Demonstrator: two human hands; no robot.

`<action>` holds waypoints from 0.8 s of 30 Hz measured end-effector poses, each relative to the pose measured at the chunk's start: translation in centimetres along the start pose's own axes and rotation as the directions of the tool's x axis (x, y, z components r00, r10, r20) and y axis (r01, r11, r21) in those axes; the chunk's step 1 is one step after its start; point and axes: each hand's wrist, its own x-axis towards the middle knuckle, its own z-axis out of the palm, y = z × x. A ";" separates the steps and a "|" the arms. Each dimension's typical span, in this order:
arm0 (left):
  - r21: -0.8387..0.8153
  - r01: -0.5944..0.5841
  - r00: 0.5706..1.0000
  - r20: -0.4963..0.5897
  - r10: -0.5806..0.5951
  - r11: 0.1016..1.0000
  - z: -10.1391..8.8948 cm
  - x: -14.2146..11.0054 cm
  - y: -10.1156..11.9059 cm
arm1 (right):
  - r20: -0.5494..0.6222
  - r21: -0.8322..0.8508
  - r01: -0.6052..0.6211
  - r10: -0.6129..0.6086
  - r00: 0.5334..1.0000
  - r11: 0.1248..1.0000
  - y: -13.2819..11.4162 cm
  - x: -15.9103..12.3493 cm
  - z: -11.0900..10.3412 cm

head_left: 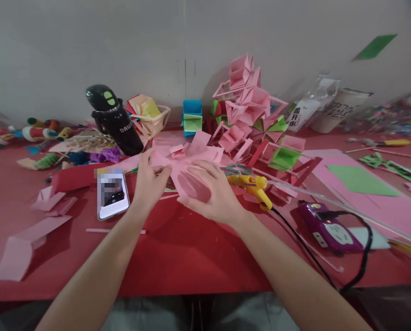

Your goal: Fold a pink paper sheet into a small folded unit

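I'm watching the left hand (pixel 151 183) pinching the pink paper (pixel 180 178) at its left side, while the right hand (pixel 214 191) is curving around its right, grip unclear.

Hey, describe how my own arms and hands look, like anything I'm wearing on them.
Your left hand and right hand wear no gloves. The forearms are bare, with no sleeve, watch or bracelet in view.

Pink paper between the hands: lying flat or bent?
Bent: the pink paper shows curved, shadowed surfaces between the left hand and the right hand.
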 end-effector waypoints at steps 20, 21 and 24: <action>0.533 -0.550 0.817 0.182 0.548 0.643 -2.0 0.5 0.5 | 0.243 0.512 -0.432 0.356 0.902 0.743 -0.1 1.0 -2.0; 0.515 -0.553 0.828 0.256 0.498 0.655 -2.3 0.8 0.3 | 0.311 0.535 -0.499 0.391 0.866 0.682 0.2 1.0 -2.1; 0.481 -0.487 0.861 0.404 0.309 0.729 -3.1 1.4 -0.3 | 0.461 0.476 -0.674 0.493 0.738 0.564 1.1 0.8 -2.1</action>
